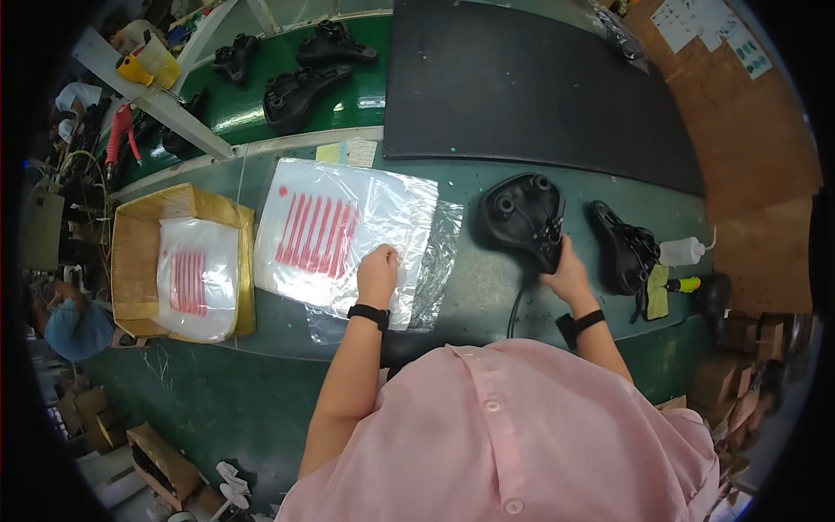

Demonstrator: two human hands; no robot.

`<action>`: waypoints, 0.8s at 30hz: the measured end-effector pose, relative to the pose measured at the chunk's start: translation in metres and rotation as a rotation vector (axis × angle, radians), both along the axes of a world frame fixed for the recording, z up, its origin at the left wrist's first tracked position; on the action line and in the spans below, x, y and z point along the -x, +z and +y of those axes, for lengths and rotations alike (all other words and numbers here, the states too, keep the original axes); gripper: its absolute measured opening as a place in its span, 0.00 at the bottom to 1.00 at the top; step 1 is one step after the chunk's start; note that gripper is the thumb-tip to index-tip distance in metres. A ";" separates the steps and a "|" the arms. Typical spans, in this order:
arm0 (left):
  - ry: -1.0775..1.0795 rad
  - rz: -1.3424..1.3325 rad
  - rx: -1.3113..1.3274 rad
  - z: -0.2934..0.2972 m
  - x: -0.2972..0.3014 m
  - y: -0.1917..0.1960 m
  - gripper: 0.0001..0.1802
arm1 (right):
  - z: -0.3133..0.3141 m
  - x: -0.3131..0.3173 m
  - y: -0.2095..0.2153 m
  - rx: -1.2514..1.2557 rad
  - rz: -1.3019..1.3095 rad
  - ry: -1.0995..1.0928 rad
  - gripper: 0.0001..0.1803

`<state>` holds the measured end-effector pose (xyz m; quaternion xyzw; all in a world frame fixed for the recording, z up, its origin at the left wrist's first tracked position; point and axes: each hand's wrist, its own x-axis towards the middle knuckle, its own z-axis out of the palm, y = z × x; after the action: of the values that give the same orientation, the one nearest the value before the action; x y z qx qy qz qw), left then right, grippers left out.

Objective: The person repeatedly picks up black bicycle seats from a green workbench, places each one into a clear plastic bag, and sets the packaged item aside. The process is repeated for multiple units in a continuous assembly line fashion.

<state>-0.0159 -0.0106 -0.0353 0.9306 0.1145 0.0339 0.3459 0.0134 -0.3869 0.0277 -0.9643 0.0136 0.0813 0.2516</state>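
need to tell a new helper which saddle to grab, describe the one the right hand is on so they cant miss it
On the green bench, look just right of the stack of clear bags with red stripes. The black saddle there lies underside up, with the right hand at its narrow end. Its neighbour saddle farther right is untouched, beside a white squeeze bottle.

Left hand (377,271) flat, fingers spread; right hand (567,277) in closed grip.

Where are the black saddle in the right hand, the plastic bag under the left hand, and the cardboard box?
black saddle (520,216): head view, middle of its underside.
plastic bag (344,228): head view, clear middle beside the red stripes.
cardboard box (132,252): head view, its left inner wall.
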 end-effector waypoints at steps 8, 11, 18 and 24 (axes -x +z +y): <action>0.174 0.060 0.002 0.005 0.001 0.005 0.22 | 0.027 0.011 0.021 -1.460 0.668 -0.187 0.45; 0.006 0.153 -0.134 0.002 0.006 0.049 0.23 | 0.049 0.033 0.052 -2.240 0.905 0.082 0.51; 0.039 0.135 0.452 0.035 0.019 0.047 0.10 | 0.073 0.045 0.083 -2.329 1.163 0.437 0.56; -0.074 -0.125 -0.107 -0.002 0.023 0.052 0.28 | 0.091 0.037 0.085 -2.314 1.254 0.551 0.56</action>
<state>-0.0392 -0.0131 0.0169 0.9474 0.0562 0.0854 0.3034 -0.0236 -0.2960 0.1129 0.0288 -0.1433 0.5182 0.8427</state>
